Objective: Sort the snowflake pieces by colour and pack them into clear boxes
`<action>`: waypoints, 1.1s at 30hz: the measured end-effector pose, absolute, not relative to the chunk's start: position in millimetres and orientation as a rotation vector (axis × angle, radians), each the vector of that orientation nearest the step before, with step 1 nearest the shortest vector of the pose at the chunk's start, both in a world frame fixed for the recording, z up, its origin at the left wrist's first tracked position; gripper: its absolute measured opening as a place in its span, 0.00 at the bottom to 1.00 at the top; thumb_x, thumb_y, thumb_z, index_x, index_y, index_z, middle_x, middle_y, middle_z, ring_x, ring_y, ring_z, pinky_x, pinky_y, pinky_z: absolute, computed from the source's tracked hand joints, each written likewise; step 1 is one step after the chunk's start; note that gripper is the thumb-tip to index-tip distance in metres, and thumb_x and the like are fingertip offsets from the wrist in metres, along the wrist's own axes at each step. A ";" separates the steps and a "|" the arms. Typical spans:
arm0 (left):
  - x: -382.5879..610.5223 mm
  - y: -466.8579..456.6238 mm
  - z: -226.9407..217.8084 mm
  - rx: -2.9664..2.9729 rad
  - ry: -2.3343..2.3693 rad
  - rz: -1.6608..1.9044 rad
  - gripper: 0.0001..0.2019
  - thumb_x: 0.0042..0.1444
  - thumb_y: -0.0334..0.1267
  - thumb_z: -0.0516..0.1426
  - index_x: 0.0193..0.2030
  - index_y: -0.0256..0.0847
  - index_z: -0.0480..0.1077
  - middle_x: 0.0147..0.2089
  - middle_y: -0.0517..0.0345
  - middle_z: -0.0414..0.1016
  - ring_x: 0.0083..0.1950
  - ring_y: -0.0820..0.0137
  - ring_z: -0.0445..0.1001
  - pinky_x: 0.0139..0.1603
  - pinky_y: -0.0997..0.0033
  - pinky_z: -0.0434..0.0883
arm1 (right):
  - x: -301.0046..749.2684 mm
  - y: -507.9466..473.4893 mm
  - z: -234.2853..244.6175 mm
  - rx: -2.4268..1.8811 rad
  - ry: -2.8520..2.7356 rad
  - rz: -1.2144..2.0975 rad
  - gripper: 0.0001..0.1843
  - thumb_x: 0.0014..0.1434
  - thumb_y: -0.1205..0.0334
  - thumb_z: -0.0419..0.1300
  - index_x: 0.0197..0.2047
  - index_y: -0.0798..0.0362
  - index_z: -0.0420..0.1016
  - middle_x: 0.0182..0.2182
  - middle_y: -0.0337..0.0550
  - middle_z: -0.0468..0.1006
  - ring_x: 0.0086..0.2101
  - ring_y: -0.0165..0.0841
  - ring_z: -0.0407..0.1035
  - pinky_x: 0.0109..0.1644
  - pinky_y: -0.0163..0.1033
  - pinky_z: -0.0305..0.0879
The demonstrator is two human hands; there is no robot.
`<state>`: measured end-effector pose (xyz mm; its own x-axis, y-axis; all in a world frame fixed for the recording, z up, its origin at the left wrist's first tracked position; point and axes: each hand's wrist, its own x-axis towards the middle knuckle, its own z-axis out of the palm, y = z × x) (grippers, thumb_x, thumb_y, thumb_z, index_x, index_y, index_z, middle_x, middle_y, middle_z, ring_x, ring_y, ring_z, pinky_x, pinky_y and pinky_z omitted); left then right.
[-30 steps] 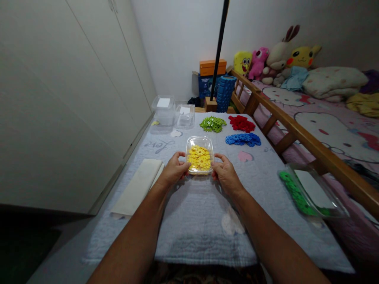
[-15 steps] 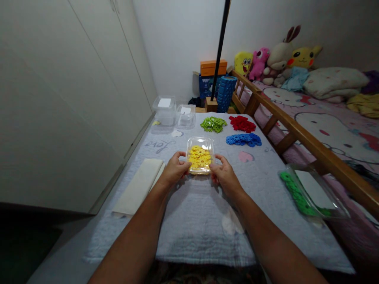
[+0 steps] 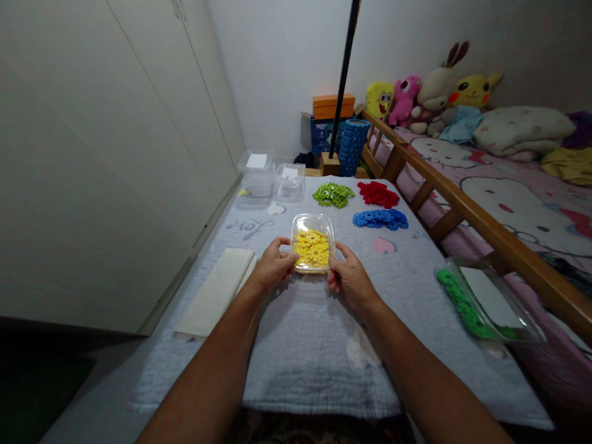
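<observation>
A clear plastic container (image 3: 312, 220) is between my hands at the middle of the cloth-covered table. Inside it lie several yellow flower-shaped pieces (image 3: 311, 250). My left hand (image 3: 276, 264) grips its left side, thumb at the near left corner. On the opposite side my right hand (image 3: 350, 274) pinches the rim near the right corner. Beyond the container sit a pile of light green pieces (image 3: 333, 195), a pile of red pieces (image 3: 378, 194) and a row of blue pieces (image 3: 380, 219).
Clear containers (image 3: 257, 176) with white labels stand at the far left. A folded cream cloth (image 3: 217, 293) lies left of my arm. At the right edge a lidded clear container (image 3: 494, 302) holds green pieces. The wooden bed rail (image 3: 435, 188) runs along the right side.
The yellow pieces have shifted slightly inside the container. My right fingers have moved a little on its near right corner; both hands still hold it.
</observation>
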<state>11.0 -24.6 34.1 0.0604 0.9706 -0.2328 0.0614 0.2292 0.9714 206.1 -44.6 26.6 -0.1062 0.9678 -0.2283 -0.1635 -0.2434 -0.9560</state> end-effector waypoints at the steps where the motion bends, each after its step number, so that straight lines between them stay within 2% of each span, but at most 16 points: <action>1: 11.1 -24.9 34.5 1.108 1.301 0.962 0.24 0.46 0.43 0.63 0.48 0.43 0.59 0.19 0.71 0.68 0.14 0.78 0.60 0.16 0.82 0.54 | 206.6 -44.4 27.5 -1.212 -1.011 1.532 0.42 0.54 0.49 0.61 0.68 0.55 0.53 0.15 0.27 0.71 0.13 0.26 0.62 0.14 0.26 0.52; 4: 11.1 -25.1 34.1 1.126 1.308 0.967 0.23 0.48 0.42 0.62 0.48 0.43 0.59 0.19 0.71 0.68 0.14 0.79 0.59 0.17 0.82 0.54 | 209.1 -41.2 30.2 -1.264 -1.024 1.560 0.34 0.54 0.50 0.61 0.61 0.53 0.59 0.15 0.27 0.71 0.13 0.26 0.61 0.14 0.27 0.52; 10: 9.8 -23.1 29.5 1.148 1.319 0.965 0.23 0.48 0.41 0.62 0.49 0.43 0.59 0.19 0.70 0.68 0.14 0.78 0.59 0.17 0.82 0.54 | 216.1 -21.6 30.3 -1.467 -1.080 1.448 0.15 0.53 0.50 0.62 0.37 0.50 0.65 0.16 0.29 0.68 0.14 0.25 0.61 0.14 0.26 0.52; 14: 9.6 -22.7 28.9 1.153 1.320 0.954 0.22 0.48 0.40 0.61 0.48 0.43 0.59 0.19 0.70 0.69 0.14 0.78 0.59 0.17 0.82 0.54 | 219.3 -7.7 31.3 -1.446 -1.165 1.442 0.19 0.54 0.47 0.62 0.26 0.51 0.63 0.15 0.31 0.64 0.14 0.23 0.59 0.13 0.26 0.49; 26: 10.5 -25.2 34.4 1.135 1.320 0.954 0.22 0.49 0.41 0.61 0.49 0.43 0.60 0.19 0.69 0.69 0.14 0.78 0.58 0.18 0.81 0.54 | 218.0 -7.9 30.7 -1.385 -1.118 1.480 0.21 0.55 0.47 0.64 0.25 0.51 0.62 0.15 0.30 0.63 0.14 0.21 0.56 0.14 0.26 0.48; 30: 6.7 -24.0 35.2 1.106 1.321 0.968 0.22 0.46 0.43 0.63 0.46 0.42 0.61 0.19 0.68 0.67 0.16 0.77 0.61 0.18 0.81 0.53 | 219.9 -16.4 32.9 -1.397 -1.112 1.488 0.21 0.57 0.44 0.64 0.28 0.51 0.63 0.18 0.31 0.66 0.14 0.22 0.58 0.13 0.26 0.49; 33: 5.6 -21.7 34.7 1.092 1.327 1.004 0.24 0.43 0.47 0.66 0.44 0.41 0.64 0.19 0.68 0.66 0.18 0.76 0.61 0.19 0.80 0.54 | 219.7 -28.8 35.5 -1.440 -1.085 1.490 0.19 0.57 0.46 0.65 0.33 0.51 0.64 0.20 0.31 0.69 0.15 0.23 0.61 0.13 0.26 0.53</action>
